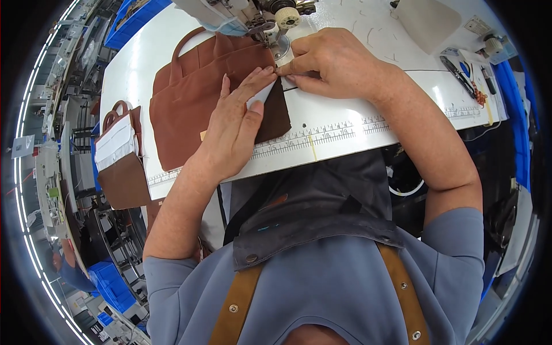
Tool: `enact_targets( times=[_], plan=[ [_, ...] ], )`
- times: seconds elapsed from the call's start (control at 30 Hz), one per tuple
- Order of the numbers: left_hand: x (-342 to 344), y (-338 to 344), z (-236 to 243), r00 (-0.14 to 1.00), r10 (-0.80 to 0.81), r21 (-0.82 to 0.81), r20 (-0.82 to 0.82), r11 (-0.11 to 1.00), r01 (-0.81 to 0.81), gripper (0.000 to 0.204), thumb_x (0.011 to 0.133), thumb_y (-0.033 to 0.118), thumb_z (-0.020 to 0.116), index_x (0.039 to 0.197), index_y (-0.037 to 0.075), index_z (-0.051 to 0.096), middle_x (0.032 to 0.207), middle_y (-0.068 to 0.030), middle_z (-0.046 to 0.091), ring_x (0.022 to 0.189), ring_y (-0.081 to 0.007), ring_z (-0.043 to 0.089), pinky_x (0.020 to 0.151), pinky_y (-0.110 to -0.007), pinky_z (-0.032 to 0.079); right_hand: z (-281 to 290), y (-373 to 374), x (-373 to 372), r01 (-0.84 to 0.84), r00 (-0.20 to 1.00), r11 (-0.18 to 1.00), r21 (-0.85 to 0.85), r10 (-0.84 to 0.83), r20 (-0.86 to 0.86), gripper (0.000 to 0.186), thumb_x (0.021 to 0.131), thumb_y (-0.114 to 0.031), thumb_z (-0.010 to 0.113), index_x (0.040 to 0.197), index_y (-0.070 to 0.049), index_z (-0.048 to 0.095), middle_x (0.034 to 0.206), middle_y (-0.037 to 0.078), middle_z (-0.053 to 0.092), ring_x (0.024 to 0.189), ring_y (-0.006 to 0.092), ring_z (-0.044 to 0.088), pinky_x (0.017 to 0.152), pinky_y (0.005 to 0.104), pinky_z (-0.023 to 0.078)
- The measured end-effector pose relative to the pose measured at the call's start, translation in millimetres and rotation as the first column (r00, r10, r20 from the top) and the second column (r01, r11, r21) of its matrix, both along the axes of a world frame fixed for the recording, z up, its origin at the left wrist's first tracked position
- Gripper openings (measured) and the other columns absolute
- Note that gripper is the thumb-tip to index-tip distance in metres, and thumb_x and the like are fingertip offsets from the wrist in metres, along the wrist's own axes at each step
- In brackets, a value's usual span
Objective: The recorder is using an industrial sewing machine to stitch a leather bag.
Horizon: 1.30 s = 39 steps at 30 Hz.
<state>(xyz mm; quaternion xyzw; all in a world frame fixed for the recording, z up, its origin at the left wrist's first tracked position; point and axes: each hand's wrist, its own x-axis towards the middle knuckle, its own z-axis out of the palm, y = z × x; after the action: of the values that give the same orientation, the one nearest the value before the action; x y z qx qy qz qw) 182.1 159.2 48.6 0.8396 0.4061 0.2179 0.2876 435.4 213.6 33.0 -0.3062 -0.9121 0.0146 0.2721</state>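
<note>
A reddish-brown bag piece with handles [198, 95] lies flat on the white sewing table, its upper right corner beside the needle area of a sewing machine [270, 26]. My left hand [233, 123] rests on it with fingers stretched out toward that corner. Under this hand show a white sheet [263, 95] and a dark brown panel [276, 118]. My right hand [336, 63] is closed in a pinch at the bag piece's right edge, close to the machine's foot. The fingers partly hide what is between them.
Another brown bag piece with white backing [118, 141] overhangs the table's left edge. A printed ruler [339, 133] runs along the front edge. Snips [460, 75] and small tools lie at the right. Blue bins [112, 284] and a person [72, 267] are off to the left.
</note>
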Motion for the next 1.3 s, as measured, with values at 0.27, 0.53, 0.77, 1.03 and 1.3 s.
enact_targets(
  times=[0.27, 0.53, 0.77, 1.03, 1.3],
  plan=[
    [6, -2, -6, 0.961, 0.008, 0.288, -0.277, 0.955, 0.075, 0.053, 0.093, 0.018, 0.061, 0.145, 0.009, 0.056, 0.154, -0.0132, 0.049, 0.148, -0.0317, 0.040, 0.124, -0.062, 0.016, 3, 0, -1, 0.055, 0.997, 0.997, -0.060, -0.058, -0.052, 0.017, 0.082, -0.020, 0.067, 0.090, -0.011, 0.079, 0.081, 0.006, 0.067, 0.078, 0.0293, 0.069, 0.070, 0.0422, 0.054],
    [3, 0, -13, 0.962, 0.035, 0.338, -0.272, 0.939, 0.061, 0.054, 0.094, 0.024, 0.063, 0.145, 0.010, 0.056, 0.157, -0.0119, 0.044, 0.148, -0.0331, 0.039, 0.122, -0.066, 0.017, 3, -1, -5, 0.019, 1.000, 1.000, 0.017, -0.020, 0.017, 0.021, 0.082, -0.016, 0.067, 0.099, -0.010, 0.078, 0.086, 0.005, 0.067, 0.080, 0.0278, 0.069, 0.071, 0.0436, 0.055],
    [-2, 8, -13, 0.962, 0.012, 0.339, -0.272, 0.937, 0.084, 0.053, 0.094, 0.028, 0.064, 0.144, 0.010, 0.058, 0.157, -0.0109, 0.045, 0.148, -0.0331, 0.040, 0.121, -0.069, 0.017, 2, 1, -7, 0.026, 0.999, 0.998, 0.058, -0.027, 0.029, 0.021, 0.083, -0.017, 0.067, 0.099, -0.011, 0.079, 0.082, 0.005, 0.064, 0.076, 0.0276, 0.067, 0.068, 0.0436, 0.054],
    [-4, 40, -17, 0.966, 0.046, 0.394, -0.253, 0.917, 0.059, 0.052, 0.095, 0.030, 0.065, 0.143, 0.011, 0.059, 0.152, -0.0099, 0.048, 0.144, -0.0320, 0.043, 0.120, -0.069, 0.018, -2, 5, -15, 0.196, 0.977, 0.977, 0.087, -0.202, 0.064, 0.028, 0.089, -0.024, 0.066, 0.112, -0.013, 0.077, 0.084, 0.005, 0.066, 0.077, 0.0282, 0.069, 0.067, 0.0430, 0.056],
    [-5, 44, -20, 0.957, 0.054, 0.463, -0.284, 0.882, 0.088, 0.053, 0.096, 0.033, 0.064, 0.144, 0.012, 0.058, 0.151, -0.0109, 0.050, 0.144, -0.0319, 0.043, 0.123, -0.065, 0.017, -4, 9, -8, 0.159, 0.987, 0.983, 0.087, -0.161, 0.018, 0.024, 0.089, -0.026, 0.068, 0.106, -0.011, 0.076, 0.086, 0.006, 0.066, 0.077, 0.0298, 0.069, 0.067, 0.0434, 0.055]
  ],
)
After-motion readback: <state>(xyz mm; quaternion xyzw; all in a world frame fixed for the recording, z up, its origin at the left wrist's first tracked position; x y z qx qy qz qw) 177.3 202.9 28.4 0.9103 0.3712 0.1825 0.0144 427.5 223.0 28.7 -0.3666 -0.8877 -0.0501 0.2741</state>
